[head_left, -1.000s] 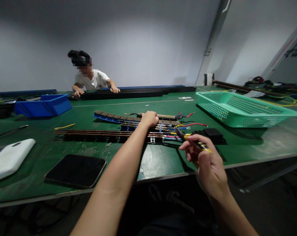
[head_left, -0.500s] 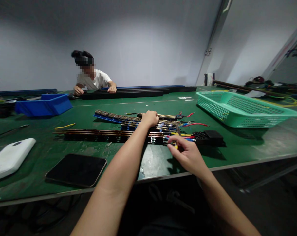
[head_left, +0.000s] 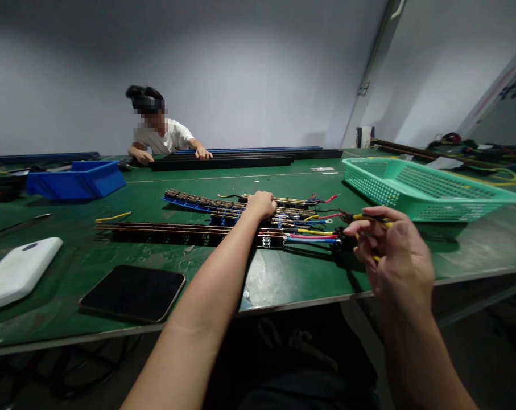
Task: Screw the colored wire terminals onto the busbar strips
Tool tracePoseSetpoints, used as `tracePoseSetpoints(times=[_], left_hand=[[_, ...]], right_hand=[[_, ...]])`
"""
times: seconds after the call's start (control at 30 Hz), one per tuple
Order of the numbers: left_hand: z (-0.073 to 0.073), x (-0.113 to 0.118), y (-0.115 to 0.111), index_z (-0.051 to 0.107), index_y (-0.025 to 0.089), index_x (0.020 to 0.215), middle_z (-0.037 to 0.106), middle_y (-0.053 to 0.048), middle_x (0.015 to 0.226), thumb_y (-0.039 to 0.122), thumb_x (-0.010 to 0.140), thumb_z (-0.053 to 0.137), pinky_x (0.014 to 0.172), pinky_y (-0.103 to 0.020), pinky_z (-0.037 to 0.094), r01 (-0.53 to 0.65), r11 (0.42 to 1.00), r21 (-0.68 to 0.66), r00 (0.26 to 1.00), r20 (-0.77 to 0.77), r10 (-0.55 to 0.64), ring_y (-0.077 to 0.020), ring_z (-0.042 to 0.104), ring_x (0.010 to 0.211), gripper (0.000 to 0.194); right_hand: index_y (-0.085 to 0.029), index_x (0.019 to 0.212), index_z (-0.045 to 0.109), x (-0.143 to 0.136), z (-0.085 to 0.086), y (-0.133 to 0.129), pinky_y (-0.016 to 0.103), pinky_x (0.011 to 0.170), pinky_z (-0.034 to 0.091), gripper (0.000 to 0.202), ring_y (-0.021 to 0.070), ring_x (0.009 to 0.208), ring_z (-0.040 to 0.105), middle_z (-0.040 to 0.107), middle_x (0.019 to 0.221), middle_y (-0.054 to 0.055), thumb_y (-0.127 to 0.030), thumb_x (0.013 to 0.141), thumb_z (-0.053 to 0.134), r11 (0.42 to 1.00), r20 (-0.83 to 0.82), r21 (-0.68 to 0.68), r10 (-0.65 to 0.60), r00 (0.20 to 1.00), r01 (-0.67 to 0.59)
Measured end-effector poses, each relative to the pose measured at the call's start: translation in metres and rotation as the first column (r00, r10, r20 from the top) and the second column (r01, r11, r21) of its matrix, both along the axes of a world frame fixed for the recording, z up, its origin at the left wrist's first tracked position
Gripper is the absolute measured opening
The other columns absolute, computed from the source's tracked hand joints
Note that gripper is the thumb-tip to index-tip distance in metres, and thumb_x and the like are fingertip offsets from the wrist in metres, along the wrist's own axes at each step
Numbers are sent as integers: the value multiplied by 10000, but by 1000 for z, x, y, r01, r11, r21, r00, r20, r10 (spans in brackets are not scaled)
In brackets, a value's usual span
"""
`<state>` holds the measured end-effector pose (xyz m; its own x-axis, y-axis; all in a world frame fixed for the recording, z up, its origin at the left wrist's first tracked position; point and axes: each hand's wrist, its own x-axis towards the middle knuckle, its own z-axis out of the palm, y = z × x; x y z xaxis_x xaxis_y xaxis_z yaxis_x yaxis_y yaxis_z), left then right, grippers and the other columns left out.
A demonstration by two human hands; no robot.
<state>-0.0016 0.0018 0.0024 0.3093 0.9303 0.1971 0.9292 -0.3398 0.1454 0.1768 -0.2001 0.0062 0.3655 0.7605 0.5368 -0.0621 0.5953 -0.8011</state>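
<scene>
My left hand [head_left: 261, 205] is closed over a blue-backed strip with metal rods [head_left: 189, 201] on the green table, and its fingertips are hidden. In my right hand [head_left: 396, 256] is a pair of pliers with yellow handles [head_left: 360, 217], raised above the table. The pliers' dark jaws point left and meet or overlap the end of a red wire [head_left: 332, 216]. Nearer to me lies a long black strip with copper-coloured rods [head_left: 155, 229]; red, yellow and blue wires [head_left: 313, 236] run from it to a black block [head_left: 347, 242] partly behind my right hand.
A green perforated basket [head_left: 411, 205] stands at right, a blue bin [head_left: 76, 182] at left. A phone [head_left: 133, 291] and a white device [head_left: 21, 273] lie near the front edge. Across the table a person [head_left: 164, 136] handles long black profiles [head_left: 223, 163].
My right hand has moved right and up with the pliers, away from the wires of the near strip. The red wire now reaches the pliers' jaws. My left hand has stayed put.
</scene>
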Motion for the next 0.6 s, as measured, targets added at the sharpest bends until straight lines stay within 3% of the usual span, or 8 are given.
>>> tracePoseSetpoints(times=[0.27,0.43,0.6], left_hand=[[-2,-1,0,747,191,1118,737,-125,1173,244,918,435,978,-464,477,14,999,32,1000,0,-14,-299,641,1132,374],[0,-1,-2,743,209,1114,735,-110,1186,254,925,439,989,-438,471,-3,1000,28,1000,-6,3,-279,637,1143,361],[-1,0,-1,746,199,1100,737,-116,1171,247,922,447,983,-449,475,4,1000,20,1000,4,-4,-290,643,1133,352]], right_hand=[[-233,1016,597,21,-5,57,200,332,212,490,43,339,313,699,737,8,-681,821,643,981,22,-182,66,998,-61],[-212,947,616,18,-10,55,198,345,203,443,50,359,333,672,674,1,-630,818,684,980,137,-190,91,986,-64],[-238,968,586,15,-7,33,207,358,210,363,56,363,321,679,717,11,-586,877,637,994,13,-112,11,1000,-10]])
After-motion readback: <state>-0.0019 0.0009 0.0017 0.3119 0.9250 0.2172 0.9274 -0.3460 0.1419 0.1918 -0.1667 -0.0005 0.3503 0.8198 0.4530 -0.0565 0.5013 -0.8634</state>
